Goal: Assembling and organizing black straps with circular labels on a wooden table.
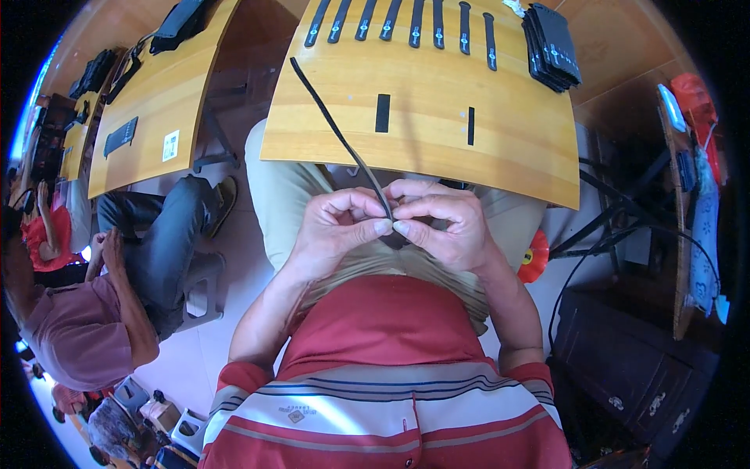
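Observation:
A long, narrow black strap [333, 127] rises from my fingers and leans up to the left, over the near edge of the wooden table [328, 144]. Its lower end is pinched between thumb and fingers of my left hand [340, 225]. Right beside it, my right hand [451, 227] grips the same end, the two thumb tips almost touching. The fingers cover what lies at that end. Beyond my hands, a wider black strip [383, 113] and a thinner black strip [471, 126] are on the tabletop.
Several black straps [416, 23] form a row along the table's far part, with a stack of black pieces [551, 48] at its right corner. At left, a person [101, 313] sits by another wooden table [148, 102]. A dark cabinet [625, 367] stands at right.

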A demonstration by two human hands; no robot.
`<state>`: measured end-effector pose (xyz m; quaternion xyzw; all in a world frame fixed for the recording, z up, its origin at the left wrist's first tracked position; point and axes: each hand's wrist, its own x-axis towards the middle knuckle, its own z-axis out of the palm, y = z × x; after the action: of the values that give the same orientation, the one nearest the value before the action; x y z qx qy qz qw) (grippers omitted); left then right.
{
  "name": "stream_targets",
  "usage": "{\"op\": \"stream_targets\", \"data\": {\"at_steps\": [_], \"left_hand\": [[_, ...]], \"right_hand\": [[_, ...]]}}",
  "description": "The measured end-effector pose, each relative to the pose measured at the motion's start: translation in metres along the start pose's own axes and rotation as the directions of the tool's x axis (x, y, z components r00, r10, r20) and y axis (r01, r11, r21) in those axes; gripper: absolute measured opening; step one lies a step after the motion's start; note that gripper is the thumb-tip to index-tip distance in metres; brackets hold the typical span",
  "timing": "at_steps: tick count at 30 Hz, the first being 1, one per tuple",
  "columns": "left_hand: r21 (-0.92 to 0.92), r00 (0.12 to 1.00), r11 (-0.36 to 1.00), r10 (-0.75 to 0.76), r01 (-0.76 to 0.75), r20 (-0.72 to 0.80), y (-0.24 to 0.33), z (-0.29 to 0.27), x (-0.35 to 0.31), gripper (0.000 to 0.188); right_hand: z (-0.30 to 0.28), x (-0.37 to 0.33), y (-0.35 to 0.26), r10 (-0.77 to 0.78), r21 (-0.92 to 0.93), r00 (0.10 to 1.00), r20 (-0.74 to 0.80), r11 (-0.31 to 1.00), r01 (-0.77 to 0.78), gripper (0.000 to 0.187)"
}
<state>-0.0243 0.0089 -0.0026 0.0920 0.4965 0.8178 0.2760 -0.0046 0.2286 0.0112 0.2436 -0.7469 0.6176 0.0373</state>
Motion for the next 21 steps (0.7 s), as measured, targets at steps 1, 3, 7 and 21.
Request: {"op": "stream_targets", "data": {"at_steps": [1, 3, 7, 21], "left_hand": [[0.006, 1.000, 1.000, 0.008, -0.008, 0.007, -0.001, -0.001, 0.000, 0.012], [0.012, 1.000, 1.000, 0.014, -0.014, 0.014, -0.002, -0.002, 0.001, 0.012], [0.041, 1.000, 0.999, 0.014, -0.014, -0.004, -0.003, -0.001, 0.001, 0.012], [-0.037, 0.999, 0.999, -0.014, 0.016, 0.047, -0.007, 0.006, -0.002, 0.011]], "right_hand": [[0.000, 0.000, 0.001, -0.008, -0.010, 1.000, -0.003, 1.000, 0.008, 0.016], [-0.001, 0.000, 0.001, 0.005, -0.013, 1.000, 0.003, 1.000, -0.005, 0.015], [-0.001, -0.001, 0.005, 0.059, 0.062, 0.998, -0.007, 0.996, -0.058, 0.014], [0.018, 0.008, 0.024, 0.425, 0.725, 0.903, 0.062, 0.602, -0.334, 0.029]]}}
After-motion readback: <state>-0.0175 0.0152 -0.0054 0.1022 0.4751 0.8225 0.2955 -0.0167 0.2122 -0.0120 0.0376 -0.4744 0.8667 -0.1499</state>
